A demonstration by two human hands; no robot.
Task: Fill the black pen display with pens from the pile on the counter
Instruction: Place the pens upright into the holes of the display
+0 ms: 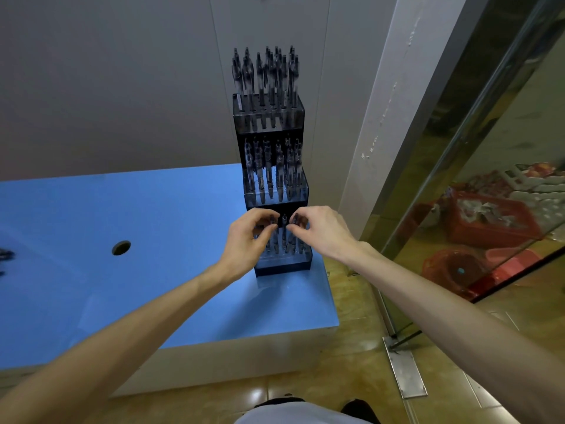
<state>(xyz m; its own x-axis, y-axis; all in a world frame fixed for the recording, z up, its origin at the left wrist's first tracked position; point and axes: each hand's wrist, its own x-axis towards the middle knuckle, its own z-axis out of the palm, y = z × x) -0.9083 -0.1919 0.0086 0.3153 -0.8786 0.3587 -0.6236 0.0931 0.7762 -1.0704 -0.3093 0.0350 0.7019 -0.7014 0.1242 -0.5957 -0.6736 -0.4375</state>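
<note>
A tall black three-tier pen display stands at the right end of the blue counter. Its top and middle tiers hold several clear pens upright. More pens stand in the bottom tier. My left hand is at the bottom tier's left side, fingers curled round the top of a pen. My right hand is at the tier's right side and pinches the top of another pen. One pen stands between the two hands. A few dark pens of the pile show at the far left edge.
A round hole is cut in the counter left of the display. The counter's right edge runs just beside the display's base. A glass partition with red baskets behind it stands to the right. Grey wall behind.
</note>
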